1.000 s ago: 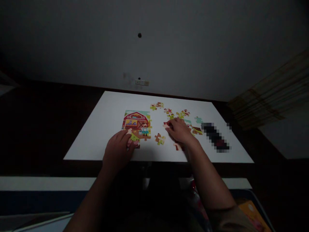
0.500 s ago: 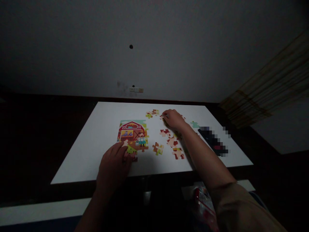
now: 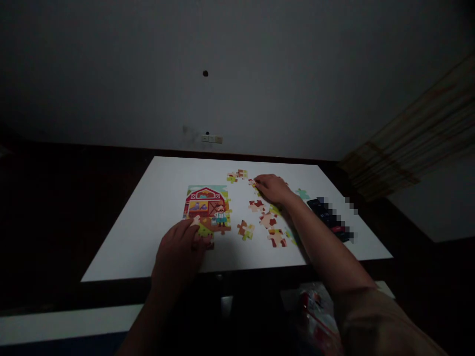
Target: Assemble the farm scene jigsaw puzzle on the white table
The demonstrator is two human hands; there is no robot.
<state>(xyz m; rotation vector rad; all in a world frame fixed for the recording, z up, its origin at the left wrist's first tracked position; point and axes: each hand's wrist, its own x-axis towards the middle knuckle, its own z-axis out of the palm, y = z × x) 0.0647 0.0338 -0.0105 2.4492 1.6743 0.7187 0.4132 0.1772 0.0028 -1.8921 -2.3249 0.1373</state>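
Note:
A partly joined jigsaw puzzle (image 3: 205, 200) with a red barn and a farmer figure lies left of the table's middle. My left hand (image 3: 180, 247) rests over its lower left corner, fingers stretched out and thumb apart, hiding that part. Farther back, my right hand (image 3: 273, 188) has its fingertips closed at a small puzzle piece (image 3: 252, 182). Loose brown-and-cream pieces (image 3: 267, 220) lie below that hand, partly beside the forearm. One brown-and-yellow piece (image 3: 245, 230) sits just right of the joined part.
The white table (image 3: 126, 222) carries everything. Near its far side are joined pieces (image 3: 237, 175); a pale green piece (image 3: 302, 193) lies right of my right hand. A dark, partly pixelated object (image 3: 328, 217) is at the right. Below the front edge is a clear plastic bag (image 3: 317, 316) with red contents.
The whole view has shifted slightly, so the table appears a little to the right. My right hand stays at the small piece, its fingers slightly lower; my left hand remains on the puzzle.

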